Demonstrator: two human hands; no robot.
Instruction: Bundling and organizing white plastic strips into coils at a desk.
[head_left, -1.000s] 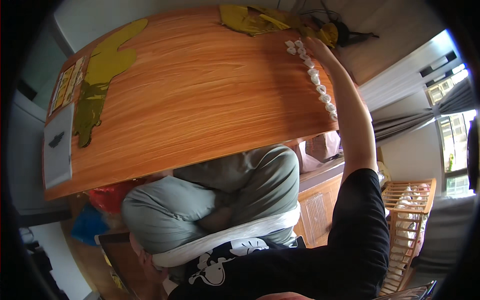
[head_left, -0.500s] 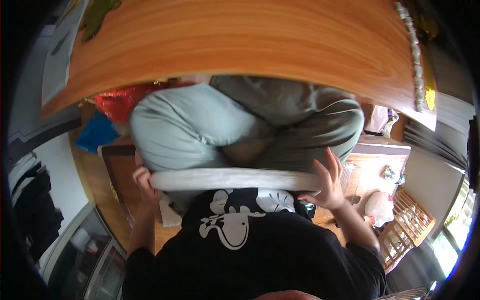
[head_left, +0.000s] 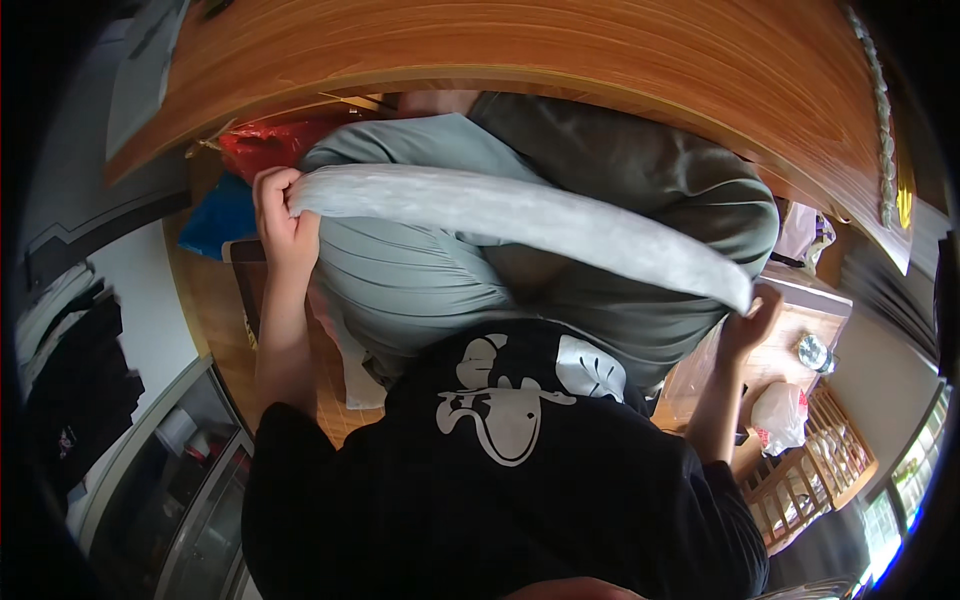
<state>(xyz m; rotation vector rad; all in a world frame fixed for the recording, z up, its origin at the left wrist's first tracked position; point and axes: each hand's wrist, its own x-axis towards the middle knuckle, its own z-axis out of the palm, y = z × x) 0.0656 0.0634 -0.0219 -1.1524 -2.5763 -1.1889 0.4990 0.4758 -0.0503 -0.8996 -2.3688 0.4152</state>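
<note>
A long, whitish strip with a streaky, film-like surface (head_left: 520, 215) stretches across my lap in front of my body, its left end higher in the picture than its right. My left hand (head_left: 283, 215) is closed around the left end, the thumb beneath and the fingers curled over. At the other end my right hand (head_left: 755, 318) is closed too, partly hidden by the strip's tip. Under the strip are my crossed legs in grey-green trousers (head_left: 400, 275). What the strip is made of, I cannot make out.
A wooden table edge (head_left: 600, 85) arches over my knees, with a white beaded strand (head_left: 884, 150) at its right. Red (head_left: 270, 145) and blue (head_left: 217, 218) bags lie to the left. To the right are a wooden rack (head_left: 835, 445), a white bag (head_left: 780, 415) and a clear round container (head_left: 813, 352).
Both hands have carried the strip away from my body, toward the table, and it now slants. My right hand, whose fingers were spread, has closed at its right end.
</note>
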